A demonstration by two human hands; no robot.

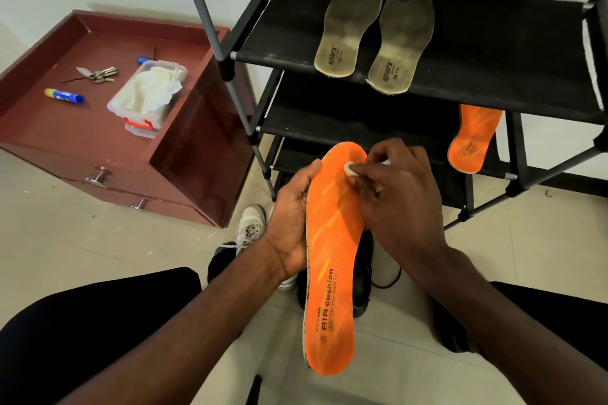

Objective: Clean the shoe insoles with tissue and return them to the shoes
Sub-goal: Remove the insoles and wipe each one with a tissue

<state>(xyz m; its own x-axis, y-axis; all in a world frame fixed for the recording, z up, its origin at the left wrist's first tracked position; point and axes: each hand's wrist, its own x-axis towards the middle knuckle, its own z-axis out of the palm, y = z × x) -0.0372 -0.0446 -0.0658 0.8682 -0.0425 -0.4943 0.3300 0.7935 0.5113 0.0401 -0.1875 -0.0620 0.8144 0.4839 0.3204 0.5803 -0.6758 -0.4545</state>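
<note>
Fingers of our right hand [399,194] were bunched together, pinching a small wad of white tissue [348,169] against the toe end of the orange insole [332,260]; most of the tissue was hidden under our fingertips, with only a sliver showing. Our left hand [292,223] gripped the insole's left edge, thumb on top, the other fingers hidden behind it. The insole stood upright over the floor between our knees. Behind it lay a black shoe [363,276], largely covered, and to the left a white sneaker [250,225], partly cut off by our wrist. A second orange insole [472,138] leaned on a lower rack shelf at the right, its top hidden. Two worn grey insoles [375,33] lay side by side on the rack's top shelf [493,43]. Far left, a clear box of tissues [148,95] sat on the red cabinet [82,128], near keys [98,73].
</note>
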